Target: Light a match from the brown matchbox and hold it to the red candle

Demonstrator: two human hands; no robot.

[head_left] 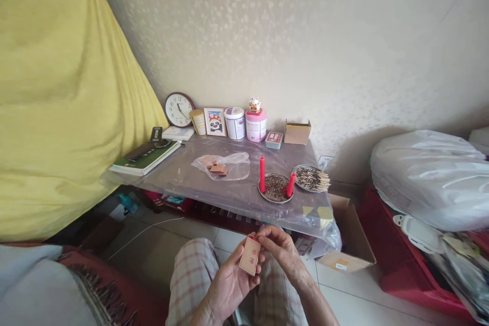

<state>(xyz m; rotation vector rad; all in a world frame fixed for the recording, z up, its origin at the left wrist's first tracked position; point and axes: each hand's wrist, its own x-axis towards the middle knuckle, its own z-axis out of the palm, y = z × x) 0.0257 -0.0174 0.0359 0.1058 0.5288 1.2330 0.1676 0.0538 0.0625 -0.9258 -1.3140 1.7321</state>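
Hanging at the far left is a yellow cloth (69, 91). Next, a green-covered book (148, 155) lies on the plastic-covered counter (171, 175), with a round, brown-rimmed clock (179, 110) standing behind it. Rightward, a clear plastic bag (240, 163) holds small brown boxes (218, 169). Below, over the person's knees and apart from the counter, the left hand (228, 279) grips a small tan cardboard matchbox (250, 255) with red print, its fingers curled around the sides. Red match heads show at its upper end. There the right hand's (280, 249) fingers are bunched together; whether they pinch a match cannot be told. Above, a tall red candle (262, 174) and a short red candle (291, 185) stand on a round metal plate (280, 201), the short one tilted. Just right, thin wooden sticks (320, 181) lie on another round plate (305, 166).
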